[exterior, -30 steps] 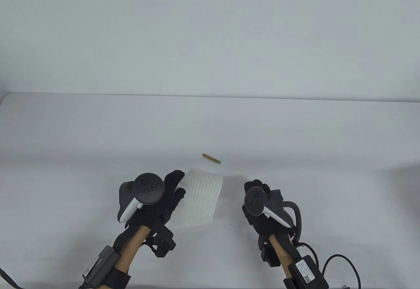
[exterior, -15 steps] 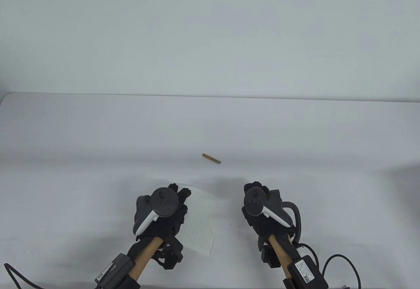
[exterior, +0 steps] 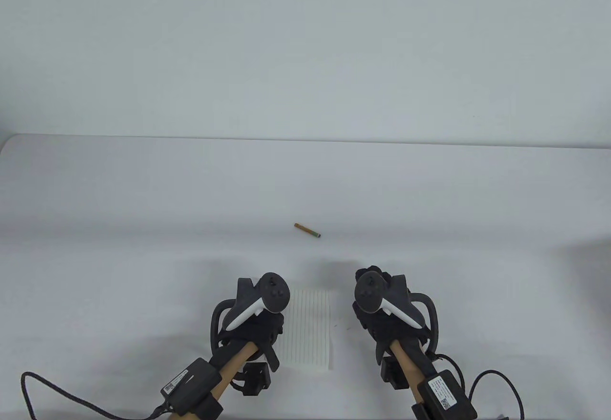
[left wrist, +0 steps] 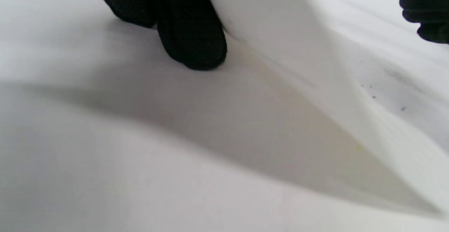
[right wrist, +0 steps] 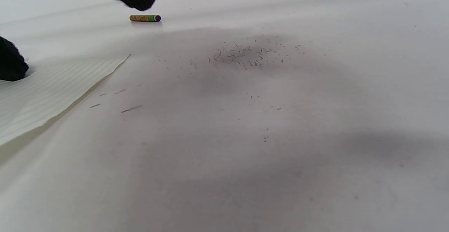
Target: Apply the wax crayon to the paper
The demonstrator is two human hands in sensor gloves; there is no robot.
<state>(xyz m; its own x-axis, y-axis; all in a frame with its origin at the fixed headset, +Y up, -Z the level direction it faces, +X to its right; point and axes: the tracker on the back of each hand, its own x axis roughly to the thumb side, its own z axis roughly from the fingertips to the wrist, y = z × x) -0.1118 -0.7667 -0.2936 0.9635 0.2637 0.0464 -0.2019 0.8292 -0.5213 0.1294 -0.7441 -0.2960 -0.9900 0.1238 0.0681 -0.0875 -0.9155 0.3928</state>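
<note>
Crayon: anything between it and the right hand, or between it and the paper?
Nothing visible. The crayon lies alone on the table, beyond both hands. Bare tabletop separates it from the right hand and from the lined paper, which the left hand touches; only small dark specks lie between.

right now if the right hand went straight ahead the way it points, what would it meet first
Likely nothing: the right hand points up the bare table. The crayon lies off to its left, though depth is hard to judge.
</note>
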